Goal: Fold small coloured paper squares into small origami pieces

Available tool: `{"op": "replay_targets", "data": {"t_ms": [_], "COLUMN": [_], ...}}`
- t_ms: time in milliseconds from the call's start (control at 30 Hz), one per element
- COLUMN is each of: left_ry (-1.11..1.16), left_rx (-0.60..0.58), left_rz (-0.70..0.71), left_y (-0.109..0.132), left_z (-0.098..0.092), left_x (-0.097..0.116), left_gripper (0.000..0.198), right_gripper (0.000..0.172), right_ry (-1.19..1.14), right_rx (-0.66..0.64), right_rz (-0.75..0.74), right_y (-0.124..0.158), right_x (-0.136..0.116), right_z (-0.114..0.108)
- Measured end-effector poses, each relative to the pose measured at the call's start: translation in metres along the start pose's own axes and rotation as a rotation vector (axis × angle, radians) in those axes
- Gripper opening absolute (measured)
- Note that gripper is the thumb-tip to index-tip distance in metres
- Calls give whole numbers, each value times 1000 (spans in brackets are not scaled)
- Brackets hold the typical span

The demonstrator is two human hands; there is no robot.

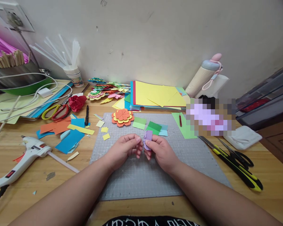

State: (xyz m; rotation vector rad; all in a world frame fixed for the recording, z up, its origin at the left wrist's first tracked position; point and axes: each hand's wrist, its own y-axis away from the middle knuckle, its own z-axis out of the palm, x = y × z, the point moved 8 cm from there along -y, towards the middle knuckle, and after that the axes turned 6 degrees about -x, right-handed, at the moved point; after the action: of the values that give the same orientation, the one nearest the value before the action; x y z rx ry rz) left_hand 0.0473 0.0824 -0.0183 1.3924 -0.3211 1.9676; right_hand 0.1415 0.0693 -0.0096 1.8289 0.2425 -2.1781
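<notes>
My right hand (163, 152) pinches a small folded piece of purple paper (148, 138) between thumb and fingers, above the grey cutting mat (122, 185). Close beside the paper's left edge is my left hand (127, 147), its fingers curled and the thumb against the index finger; whether anything is between them cannot be seen. Just beyond the hands lie creased pieces of light green paper (139, 123), dark green paper (153, 127) and light blue paper (163, 130). A layered orange and yellow paper flower (122, 117) rests at the mat's far left.
At left lie a glue gun (30, 157), blue paper scraps (70, 141), scissors (58, 112) and a black pen (87, 115). Stacked coloured paper (158, 94) and paper flowers (103, 92) are behind. A utility knife (235, 166) and black scissors (240, 157) are at right, a bottle (202, 77) by the wall.
</notes>
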Motion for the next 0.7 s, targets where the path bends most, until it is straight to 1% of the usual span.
{"op": "replay_targets", "data": {"t_ms": [267,467,700], "left_ry": [-128,-172,-168], "left_rx": [-22,-32,-62], "left_rz": [42,64,79], "left_y": [3,3,3], "left_z": [3,3,4], "left_x": [4,4,4], "left_gripper": [32,30,28], "right_gripper": [22,22,23], "right_ry": [-107,-111,-89], "right_rx": [-58,-40,-29], "right_rz": [45,53,47], "right_y": [-1,-1,0], "right_x": [7,9,7], "right_z": [6,4,4]}}
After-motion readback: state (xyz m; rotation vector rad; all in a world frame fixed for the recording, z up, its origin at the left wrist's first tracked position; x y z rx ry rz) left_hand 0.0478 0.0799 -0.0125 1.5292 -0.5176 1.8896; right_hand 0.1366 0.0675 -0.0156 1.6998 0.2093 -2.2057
